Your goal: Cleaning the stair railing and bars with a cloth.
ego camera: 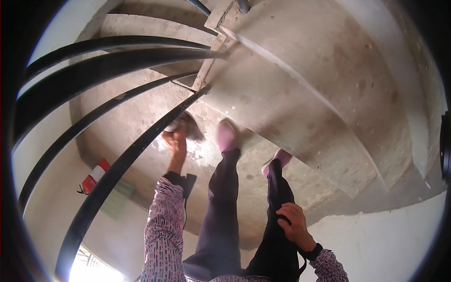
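Observation:
My left hand (175, 140) is beside the lowest black railing bar (141, 141), closed on a dark grey cloth-like thing (193, 127). Blur hides the exact shape of this thing, and the bar covers part of it. My right hand (295, 222) hangs in front of my right trouser leg with the fingers bent and the thumb apart. Nothing shows in it. A dark band circles each wrist, and a flat dark device sits at the left one. My pink shoes (226, 135) stand on the concrete by a step edge.
Concrete steps (317, 134) rise ahead and to the right. More black railing bars (105, 70) curve along the left side. Beyond them a red fire extinguisher (93, 179) stands near a pale green sheet (118, 201) by the wall. A white wall (380, 239) closes the lower right.

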The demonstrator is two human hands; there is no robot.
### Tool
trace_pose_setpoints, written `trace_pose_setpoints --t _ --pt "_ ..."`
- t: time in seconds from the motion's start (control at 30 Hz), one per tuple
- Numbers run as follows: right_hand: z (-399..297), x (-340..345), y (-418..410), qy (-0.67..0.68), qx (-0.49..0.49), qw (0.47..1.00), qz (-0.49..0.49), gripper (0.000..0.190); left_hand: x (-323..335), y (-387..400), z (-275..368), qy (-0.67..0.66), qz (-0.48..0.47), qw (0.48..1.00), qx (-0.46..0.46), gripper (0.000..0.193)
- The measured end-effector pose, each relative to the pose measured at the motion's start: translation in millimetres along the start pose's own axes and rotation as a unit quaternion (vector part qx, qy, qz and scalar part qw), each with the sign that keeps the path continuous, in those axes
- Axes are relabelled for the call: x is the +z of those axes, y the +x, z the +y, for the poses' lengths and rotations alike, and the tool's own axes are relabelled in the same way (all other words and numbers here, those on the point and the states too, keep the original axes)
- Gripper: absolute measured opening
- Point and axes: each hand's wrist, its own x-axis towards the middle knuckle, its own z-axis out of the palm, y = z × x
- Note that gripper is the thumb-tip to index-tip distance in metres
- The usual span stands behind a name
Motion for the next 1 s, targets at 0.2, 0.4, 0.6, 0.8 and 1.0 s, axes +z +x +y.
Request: trace_pose_setpoints --t 0.2,0.4,0.6,0.8,1.0 --pt "-0.7 -0.2 -1.2 0.007 0.000 1.000 -0.011 0.022 19.8 83.7 48.5 0.142 0.049 0.963 0.224 0.043" --pt "-1.9 1.8 1.1 0.014 0.003 1.000 0.004 0.021 13.0 105.0 10.7 0.472 -0.009 0.862 0.183 0.042" --pt "-8.8 2.6 1.5 0.010 0.005 1.000 -0.006 0.020 14.9 90.8 -7.8 0.307 -0.117 0.918 0.222 0.044" --pt "-11.0 4.3 5.6 0.010 -0.002 1.000 -0.005 0.018 25.3 63.5 13.0 0.289 -0.150 0.942 0.086 0.041" --pt "-9.0 8.9 4.5 0.005 -0.003 1.000 0.000 0.018 7.7 -12.4 32.8 0.245 -0.262 0.921 0.155 0.037"
